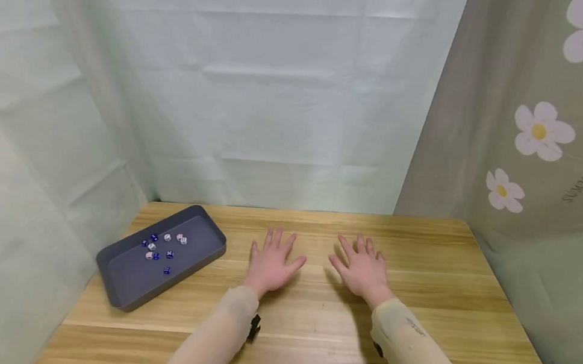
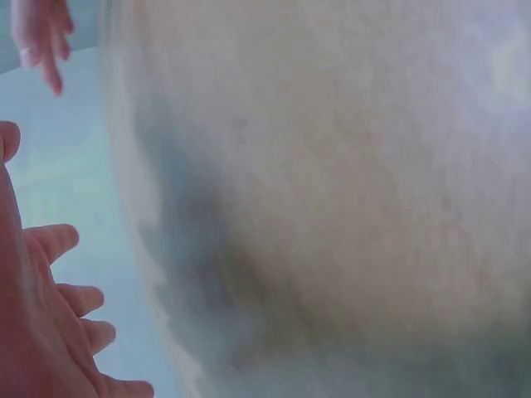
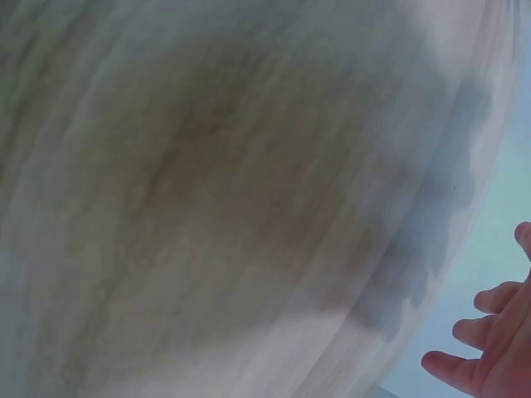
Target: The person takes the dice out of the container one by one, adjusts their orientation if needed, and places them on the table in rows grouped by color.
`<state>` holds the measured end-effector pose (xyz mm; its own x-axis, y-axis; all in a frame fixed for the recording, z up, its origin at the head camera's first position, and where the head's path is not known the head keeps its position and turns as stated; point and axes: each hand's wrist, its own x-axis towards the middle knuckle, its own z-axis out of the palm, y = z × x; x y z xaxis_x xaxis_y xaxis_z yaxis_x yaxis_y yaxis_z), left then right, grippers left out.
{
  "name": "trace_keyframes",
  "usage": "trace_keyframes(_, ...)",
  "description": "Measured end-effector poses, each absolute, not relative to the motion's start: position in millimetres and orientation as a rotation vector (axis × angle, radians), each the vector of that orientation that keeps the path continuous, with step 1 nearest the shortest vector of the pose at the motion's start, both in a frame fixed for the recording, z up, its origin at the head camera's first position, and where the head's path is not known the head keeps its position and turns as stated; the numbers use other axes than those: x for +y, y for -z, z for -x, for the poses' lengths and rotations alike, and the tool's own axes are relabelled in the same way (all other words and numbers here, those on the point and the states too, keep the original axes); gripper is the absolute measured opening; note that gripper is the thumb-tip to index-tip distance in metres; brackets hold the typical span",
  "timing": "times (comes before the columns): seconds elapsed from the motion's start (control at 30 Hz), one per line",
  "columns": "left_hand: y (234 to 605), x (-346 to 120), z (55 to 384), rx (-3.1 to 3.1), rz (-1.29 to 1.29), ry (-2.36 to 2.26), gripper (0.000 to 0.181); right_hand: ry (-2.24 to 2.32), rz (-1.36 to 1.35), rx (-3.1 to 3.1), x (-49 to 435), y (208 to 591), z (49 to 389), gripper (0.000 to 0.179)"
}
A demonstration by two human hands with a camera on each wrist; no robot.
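Observation:
In the head view my left hand [image 1: 272, 266] is held palm down over the wooden table [image 1: 303, 353], its fingers spread and holding nothing. To its right, my right hand [image 1: 364, 273] has the same spread pose, also with nothing in it. Both wrist views show gaps between the fingers and a shadow on the wood below, so the hands appear raised off the surface. A dark grey rectangular tray [image 1: 126, 298] lies at the table's left, nearest the left hand. Inside it are several small dice, some blue [image 1: 167, 270] and some white [image 1: 167, 238].
Pale cloth curtains [image 1: 280, 95] hang behind the table and on its left. At the right hangs a grey-brown curtain with printed white flowers [image 1: 543, 131]. The tray sits close to the table's left edge.

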<state>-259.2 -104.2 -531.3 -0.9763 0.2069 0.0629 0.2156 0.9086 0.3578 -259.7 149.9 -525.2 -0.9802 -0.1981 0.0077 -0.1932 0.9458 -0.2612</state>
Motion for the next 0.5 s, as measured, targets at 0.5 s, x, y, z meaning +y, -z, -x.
trace_keyframes(0.5, 507.8, -155.5, 232.4, -2.805, 0.32, 1.058, 0.055, 0.501, 0.405, 3.124, 151.3, 515.6, 253.3, 0.067)
